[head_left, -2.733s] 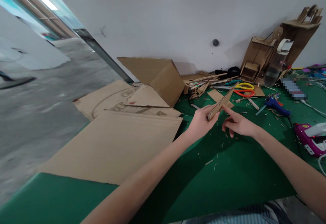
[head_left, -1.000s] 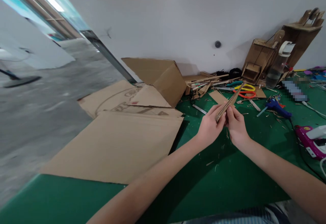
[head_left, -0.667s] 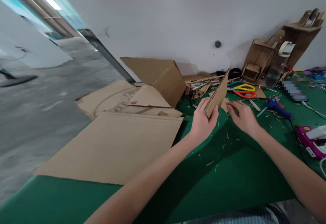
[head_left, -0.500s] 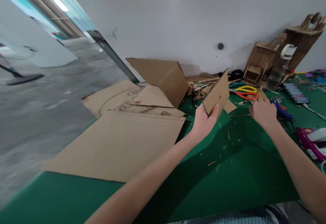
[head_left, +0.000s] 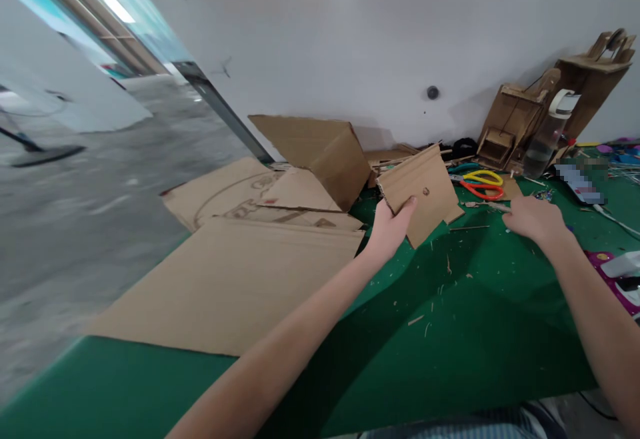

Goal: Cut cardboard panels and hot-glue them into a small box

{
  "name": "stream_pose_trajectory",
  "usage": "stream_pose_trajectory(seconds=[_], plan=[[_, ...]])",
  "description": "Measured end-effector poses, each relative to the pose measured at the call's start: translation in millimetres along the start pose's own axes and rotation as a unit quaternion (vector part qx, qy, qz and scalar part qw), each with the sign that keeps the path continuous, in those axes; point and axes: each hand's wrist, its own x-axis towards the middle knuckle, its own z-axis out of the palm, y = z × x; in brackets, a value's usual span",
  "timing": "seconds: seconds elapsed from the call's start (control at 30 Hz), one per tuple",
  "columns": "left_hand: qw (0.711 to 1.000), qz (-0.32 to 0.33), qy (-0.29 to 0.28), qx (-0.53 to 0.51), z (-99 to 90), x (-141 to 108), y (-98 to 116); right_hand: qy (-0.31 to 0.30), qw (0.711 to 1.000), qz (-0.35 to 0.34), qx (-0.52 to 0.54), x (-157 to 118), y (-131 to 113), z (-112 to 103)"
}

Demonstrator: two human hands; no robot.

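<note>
My left hand [head_left: 391,229] pinched the flat, roughly rectangular brown cardboard piece with a small dark spot [head_left: 434,211], thumb on its face, tilted above the green bench [head_left: 460,352]. My right hand [head_left: 534,219] bent low beside a thin tan strip [head_left: 498,206], though I couldn't tell whether its fingers gripped anything. I judged this a hold-and-reach step, the next move calling for a sure right-hand grasp.
</note>
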Motion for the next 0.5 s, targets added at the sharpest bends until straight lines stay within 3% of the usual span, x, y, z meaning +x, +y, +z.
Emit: stream_pose_trajectory(seconds=[0.1,0.2,0.27,0.37,0.4,0.47,0.5], plan=[[0.998,-0.039,-0.009,-0.048,-2.0,2.6,-3.3,0.004,0.999,-0.007,0.044,-16.8,1.7,-11.2],[0.992,-0.075,0.024,-0.097,-3.2,4.7,-4.3,0.019,0.969,-0.072,0.237,-26.6,-1.5,-13.1],[0.985,-0.103,0.063,-0.12,-3.8,6.7,-4.9,0.041,0.886,-0.136,0.441,-26.1,-8.4,-8.5],[0.973,-0.155,0.082,-0.151,-4.3,9.2,-5.3,0.078,0.701,-0.152,0.693,-19.1,-26.2,2.4],[0.97,-0.166,0.075,-0.16,-4.3,9.5,-5.1,0.078,0.654,-0.136,0.74,-16.9,-33.4,6.0],[0.968,-0.175,0.052,-0.17,-4.0,8.6,-4.5,0.046,0.591,-0.129,0.795,-14.2,-47.7,12.0],[0.969,-0.174,0.041,-0.17,-3.7,7.6,-4.2,0.031,0.577,-0.136,0.805,-13.8,-54.3,14.4]])
